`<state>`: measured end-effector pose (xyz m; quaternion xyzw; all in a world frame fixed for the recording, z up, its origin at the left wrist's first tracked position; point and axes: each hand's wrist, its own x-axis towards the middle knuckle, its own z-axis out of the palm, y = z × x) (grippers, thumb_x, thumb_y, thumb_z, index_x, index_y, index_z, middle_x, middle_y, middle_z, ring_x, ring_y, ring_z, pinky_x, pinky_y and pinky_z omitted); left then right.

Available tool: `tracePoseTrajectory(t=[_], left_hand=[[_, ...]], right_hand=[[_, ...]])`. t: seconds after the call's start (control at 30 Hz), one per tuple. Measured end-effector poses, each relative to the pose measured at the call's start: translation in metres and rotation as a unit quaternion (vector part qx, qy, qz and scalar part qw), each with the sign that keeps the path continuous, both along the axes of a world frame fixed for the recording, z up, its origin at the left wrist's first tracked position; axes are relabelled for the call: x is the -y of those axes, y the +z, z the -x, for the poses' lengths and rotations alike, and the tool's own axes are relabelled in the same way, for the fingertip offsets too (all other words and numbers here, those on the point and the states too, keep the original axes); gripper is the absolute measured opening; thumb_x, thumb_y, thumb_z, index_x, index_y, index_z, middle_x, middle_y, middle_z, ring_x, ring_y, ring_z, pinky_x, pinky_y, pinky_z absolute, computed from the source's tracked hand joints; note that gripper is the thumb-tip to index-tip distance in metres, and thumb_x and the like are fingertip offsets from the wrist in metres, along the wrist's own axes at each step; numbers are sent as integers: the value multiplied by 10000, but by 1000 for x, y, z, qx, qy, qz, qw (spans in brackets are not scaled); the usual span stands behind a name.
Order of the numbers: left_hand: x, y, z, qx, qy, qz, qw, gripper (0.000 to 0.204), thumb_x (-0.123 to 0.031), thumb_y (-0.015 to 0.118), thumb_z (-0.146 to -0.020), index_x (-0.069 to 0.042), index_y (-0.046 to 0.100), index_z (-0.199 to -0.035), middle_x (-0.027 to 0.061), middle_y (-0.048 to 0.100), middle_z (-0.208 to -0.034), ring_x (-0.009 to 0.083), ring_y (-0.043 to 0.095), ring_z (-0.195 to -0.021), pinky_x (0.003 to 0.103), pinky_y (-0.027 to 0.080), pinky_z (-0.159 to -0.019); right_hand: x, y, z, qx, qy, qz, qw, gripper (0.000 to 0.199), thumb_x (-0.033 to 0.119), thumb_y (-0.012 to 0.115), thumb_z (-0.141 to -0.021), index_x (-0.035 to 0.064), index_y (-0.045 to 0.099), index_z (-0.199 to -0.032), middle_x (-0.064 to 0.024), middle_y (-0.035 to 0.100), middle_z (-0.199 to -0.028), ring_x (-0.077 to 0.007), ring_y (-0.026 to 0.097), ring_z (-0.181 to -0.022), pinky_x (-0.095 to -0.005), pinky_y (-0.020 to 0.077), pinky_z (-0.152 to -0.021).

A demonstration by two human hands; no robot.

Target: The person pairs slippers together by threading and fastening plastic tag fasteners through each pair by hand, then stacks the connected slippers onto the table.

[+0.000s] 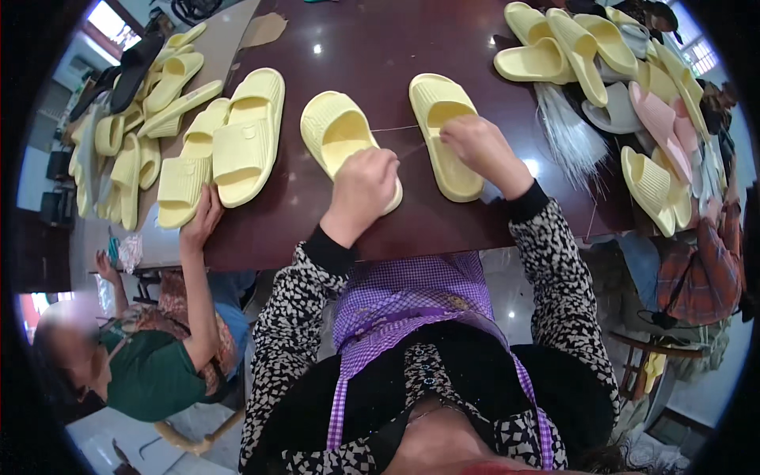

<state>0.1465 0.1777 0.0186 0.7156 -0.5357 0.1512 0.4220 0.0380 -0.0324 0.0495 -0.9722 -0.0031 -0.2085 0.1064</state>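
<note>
Two yellow slide slippers lie apart on the dark red table in front of me, toes pointing away. Above the heel end of the left slipper [336, 123] is my left hand [364, 188], its fingers closed. My right hand [480, 150] is closed too, fingertips pinched over the opening of the right slipper [459, 176]. Between the two slippers runs a thin pale string [396, 128]. Whatever either hand pinches is too small or hidden to make out.
Another yellow pair [248, 150] lies to the left, where a co-worker's hand [203, 220] touches one slipper. Piles of slippers [170, 83] [554, 59] fill both sides. A bundle of white strings [570, 131] lies at right. Another person [697, 273] sits far right.
</note>
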Motion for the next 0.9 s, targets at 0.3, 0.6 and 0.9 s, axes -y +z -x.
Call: tracePoseTrajectory(t=[0.3,0.6,0.9], left_hand=[[-10,20,10,-79,-56,-31,995,54,-40,621,-817,5,624,-848,150,639,-804,324,623,-749,384,500,-684],[-30,31,56,-63,-83,-31,994,73,1,653,-776,2,622,-842,147,626,-762,317,610,-705,385,488,-637],[-34,20,66,-62,-52,-45,996,51,0,643,-780,1,616,-823,144,617,-743,319,605,-678,384,484,-621]], right_hand=[[-16,26,26,64,-13,52,996,46,68,639,-778,46,616,-812,-105,619,-756,-288,595,-726,-385,473,-652],[-37,36,75,56,-19,24,998,110,8,674,-724,39,615,-813,-82,616,-746,-270,577,-693,-370,465,-637],[-38,18,82,30,-7,12,999,73,27,665,-739,41,616,-791,-83,619,-742,-267,589,-703,-372,470,-645]])
